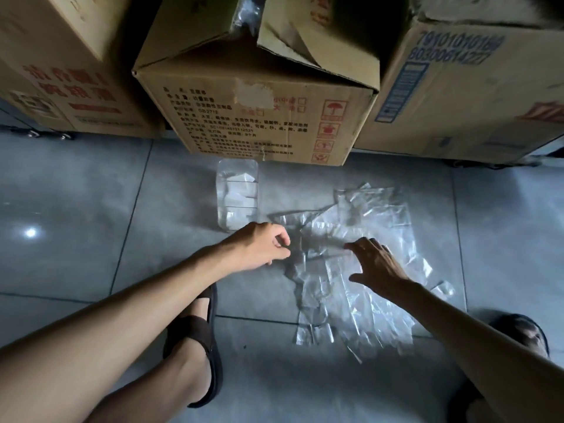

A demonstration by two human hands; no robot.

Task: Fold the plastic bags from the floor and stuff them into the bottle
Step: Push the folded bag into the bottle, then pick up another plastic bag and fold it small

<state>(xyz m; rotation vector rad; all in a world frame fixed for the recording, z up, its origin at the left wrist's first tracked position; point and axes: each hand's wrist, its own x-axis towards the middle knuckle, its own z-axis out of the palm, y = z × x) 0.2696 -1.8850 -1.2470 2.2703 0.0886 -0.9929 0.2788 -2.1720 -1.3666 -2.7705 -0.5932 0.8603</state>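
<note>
**Glossy film, polished tile, dull cardboard**

The bags [360, 254] under my right hand [375, 264] are thin clear plastic film, crinkled and catching the light in glossy streaks. The bottle [238, 169] is clear plastic too, smooth-walled and stiffer-looking. The floor [91, 209] is grey tile, polished enough to mirror a lamp. The boxes [253, 117] are matt brown cardboard with printed ink. My slippers [195, 328] look like dark brown matt cloth.

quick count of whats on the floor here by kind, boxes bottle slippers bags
brown cardboard boxes: 3
clear plastic bottle, folded bags inside: 1
dark brown slippers: 2
pile of clear plastic bags: 1 (the bags overlap too much to count singly)
total: 7, with the pile counted as 1
</note>
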